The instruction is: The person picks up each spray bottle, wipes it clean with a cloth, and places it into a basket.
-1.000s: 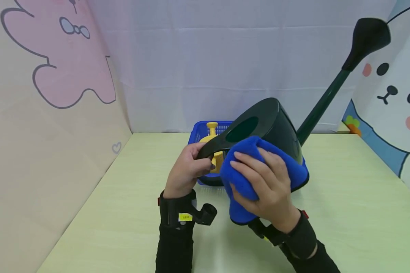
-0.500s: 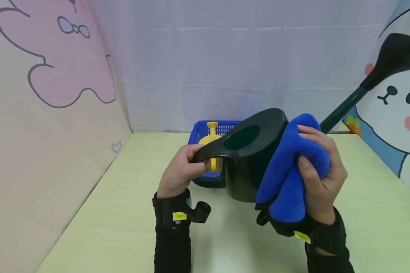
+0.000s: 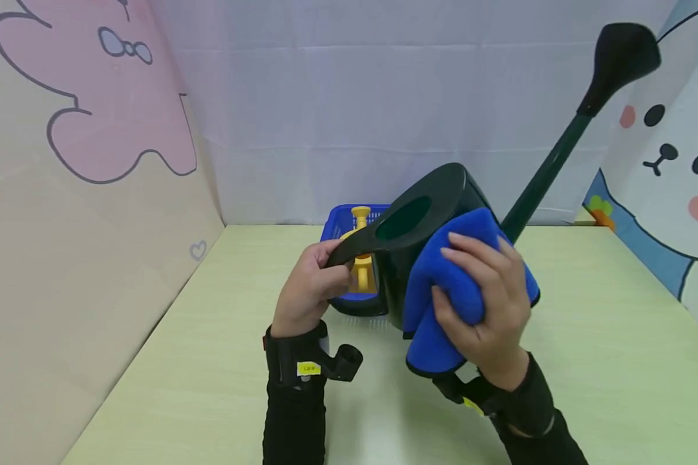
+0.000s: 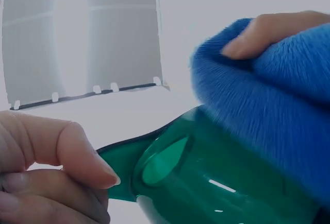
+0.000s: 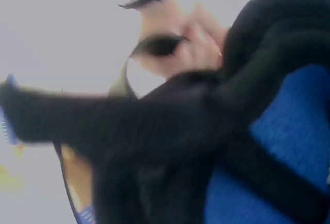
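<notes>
A dark green watering can (image 3: 444,187) hangs tilted above the table, its long spout (image 3: 549,171) rising to the right toward a black head (image 3: 625,61). My left hand (image 3: 305,287) grips the can's handle at its left end. In my right hand (image 3: 491,313) is a bunched blue cloth (image 3: 427,342) with black edging, lying against the can's right side and hiding part of it. The left wrist view shows the fuzzy cloth (image 4: 258,105) touching the shiny green can body (image 4: 242,183). Blur and dark cloth edging fill much of the right wrist view.
Behind the can, a blue basket (image 3: 336,226) stands on the pale table (image 3: 221,361), partly hidden, with a yellow pump-topped object (image 3: 361,217) in it. A white curtain (image 3: 349,116) hangs behind, and printed cartoon panels flank both sides.
The cloth in my right hand slid right along the can, then came back left. The spout end dipped toward the right and has risen again. My left hand keeps the handle throughout.
</notes>
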Tool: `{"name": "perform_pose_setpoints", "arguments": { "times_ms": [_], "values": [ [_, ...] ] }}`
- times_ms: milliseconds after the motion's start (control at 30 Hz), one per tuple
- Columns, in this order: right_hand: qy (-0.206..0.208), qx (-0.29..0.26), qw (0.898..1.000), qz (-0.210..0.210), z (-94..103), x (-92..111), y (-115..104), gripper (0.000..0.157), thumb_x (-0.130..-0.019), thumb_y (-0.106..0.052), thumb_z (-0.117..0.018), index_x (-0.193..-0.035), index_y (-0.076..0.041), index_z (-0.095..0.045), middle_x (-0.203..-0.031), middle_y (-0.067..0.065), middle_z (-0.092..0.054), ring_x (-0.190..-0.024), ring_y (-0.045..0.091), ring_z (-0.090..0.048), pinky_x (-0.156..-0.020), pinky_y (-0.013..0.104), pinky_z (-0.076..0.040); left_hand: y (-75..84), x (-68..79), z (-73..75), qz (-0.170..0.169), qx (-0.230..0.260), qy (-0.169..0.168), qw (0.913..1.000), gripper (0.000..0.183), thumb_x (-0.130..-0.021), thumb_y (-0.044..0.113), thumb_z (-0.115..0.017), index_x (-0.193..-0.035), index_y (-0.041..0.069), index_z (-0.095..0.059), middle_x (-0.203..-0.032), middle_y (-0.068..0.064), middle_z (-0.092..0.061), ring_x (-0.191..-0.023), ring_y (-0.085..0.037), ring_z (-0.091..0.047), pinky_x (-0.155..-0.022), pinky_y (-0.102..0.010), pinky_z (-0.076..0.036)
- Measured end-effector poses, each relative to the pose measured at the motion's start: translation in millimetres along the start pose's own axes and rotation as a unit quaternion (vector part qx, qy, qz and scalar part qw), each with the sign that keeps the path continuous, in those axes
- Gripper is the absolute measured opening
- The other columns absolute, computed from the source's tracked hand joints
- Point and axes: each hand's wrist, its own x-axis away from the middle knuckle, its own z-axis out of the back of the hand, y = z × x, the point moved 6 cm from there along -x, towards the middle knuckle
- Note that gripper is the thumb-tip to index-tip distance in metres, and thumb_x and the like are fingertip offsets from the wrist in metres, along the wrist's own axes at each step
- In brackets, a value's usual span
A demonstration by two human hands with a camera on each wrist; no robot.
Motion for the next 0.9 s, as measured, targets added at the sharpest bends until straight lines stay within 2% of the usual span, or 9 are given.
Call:
{"name": "perform_pose_setpoints", "arguments": {
  "times_ms": [100, 200, 333, 433, 567, 633, 700, 800, 900],
  "values": [
    [-0.061, 0.036, 0.994, 0.081, -15.9, 8.4, -13.7, 0.036, -0.079, -0.037, -0.058, -0.094, -0.004, -0.063, -0.099, 0.013, -0.066, -0.1, 0.033, -0.054, -0.085, 0.05, -0.043, -2.0, -2.1, -0.1, 0.0, 0.016, 0.009, 0.9998, 0.021, -0.072, -0.001, -0.046, -0.093, -0.002, -0.05, -0.056, 0.004, -0.037, -0.046, -0.012, -0.031, -0.043, -0.02, -0.026],
    [-0.132, 0.063, 0.979, 0.139, -30.0, 17.2, -25.2, 0.038, -0.08, -0.036, -0.057, -0.099, -0.005, -0.063, -0.1, 0.013, -0.066, -0.101, 0.034, -0.053, -0.082, 0.051, -0.044, -4.0, -4.2, -1.1, -0.004, 0.022, 0.015, 0.9996, 0.027, -0.071, -0.001, -0.047, -0.098, -0.005, -0.05, -0.057, 0.004, -0.042, -0.046, -0.012, -0.034, -0.044, -0.02, -0.029],
    [-0.2, 0.077, 0.963, 0.161, -40.1, 24.9, -30.8, 0.04, -0.082, -0.037, -0.053, -0.105, -0.005, -0.062, -0.104, 0.012, -0.065, -0.105, 0.032, -0.053, -0.082, 0.05, -0.044, -6.6, -7.2, -2.7, -0.006, 0.029, 0.017, 0.9994, 0.029, -0.073, -0.001, -0.045, -0.101, -0.007, -0.048, -0.056, 0.005, -0.04, -0.044, -0.01, -0.032, -0.043, -0.019, -0.029],
    [-0.205, 0.069, 0.965, 0.15, -38.6, 23.4, -27.4, 0.039, -0.083, -0.037, -0.052, -0.105, -0.005, -0.062, -0.105, 0.012, -0.065, -0.106, 0.032, -0.052, -0.083, 0.051, -0.044, -8.6, -8.8, -2.7, 0.001, 0.034, 0.02, 0.9992, 0.029, -0.073, -0.001, -0.045, -0.101, -0.007, -0.047, -0.057, 0.005, -0.038, -0.044, -0.009, -0.032, -0.043, -0.019, -0.028],
    [-0.151, 0.03, 0.984, 0.094, -24.5, 12.4, -14.4, 0.037, -0.082, -0.035, -0.055, -0.1, -0.003, -0.062, -0.103, 0.015, -0.064, -0.105, 0.033, -0.051, -0.09, 0.049, -0.041, -8.5, -8.1, -1.7, 0.009, 0.041, 0.025, 0.9988, 0.025, -0.072, -0.001, -0.046, -0.097, -0.003, -0.05, -0.056, 0.005, -0.039, -0.046, -0.011, -0.034, -0.044, -0.02, -0.027],
    [-0.112, -0.004, 0.993, 0.043, -13.6, 5.6, -3.6, 0.038, -0.081, -0.035, -0.057, -0.097, -0.001, -0.061, -0.104, 0.015, -0.063, -0.104, 0.032, -0.052, -0.094, 0.046, -0.039, -6.9, -6.6, -0.8, 0.008, 0.044, 0.023, 0.9987, 0.018, -0.073, -0.001, -0.045, -0.089, 0.001, -0.051, -0.053, 0.005, -0.036, -0.044, -0.01, -0.031, -0.043, -0.02, -0.024],
    [-0.076, -0.044, 0.996, -0.016, -2.1, -0.8, 8.9, 0.038, -0.081, -0.032, -0.058, -0.095, 0.003, -0.06, -0.105, 0.014, -0.063, -0.103, 0.03, -0.053, -0.096, 0.042, -0.039, -4.6, -4.7, 0.4, 0.001, 0.049, 0.014, 0.9987, 0.013, -0.073, -0.002, -0.044, -0.083, 0.004, -0.05, -0.052, 0.005, -0.035, -0.042, -0.01, -0.029, -0.043, -0.02, -0.022],
    [-0.042, -0.099, 0.988, -0.11, 13.4, -7.7, 28.1, 0.034, -0.08, -0.021, -0.057, -0.097, 0.008, -0.057, -0.111, 0.009, -0.062, -0.104, 0.027, -0.053, -0.095, 0.037, -0.041, -1.0, -1.8, 2.8, -0.015, 0.049, -0.005, 0.9987, 0.01, -0.074, -0.002, -0.042, -0.076, 0.006, -0.047, -0.051, 0.005, -0.032, -0.042, -0.01, -0.027, -0.042, -0.021, -0.02],
    [-0.038, -0.15, 0.968, -0.198, 24.3, -10.1, 43.5, 0.03, -0.079, -0.008, -0.051, -0.103, 0.009, -0.056, -0.115, 0.006, -0.06, -0.106, 0.026, -0.051, -0.093, 0.031, -0.041, 1.6, 0.8, 4.9, -0.03, 0.045, -0.025, 0.9983, 0.01, -0.075, -0.003, -0.042, -0.076, 0.006, -0.047, -0.051, 0.005, -0.031, -0.042, -0.011, -0.026, -0.042, -0.022, -0.019]
  ]
}}
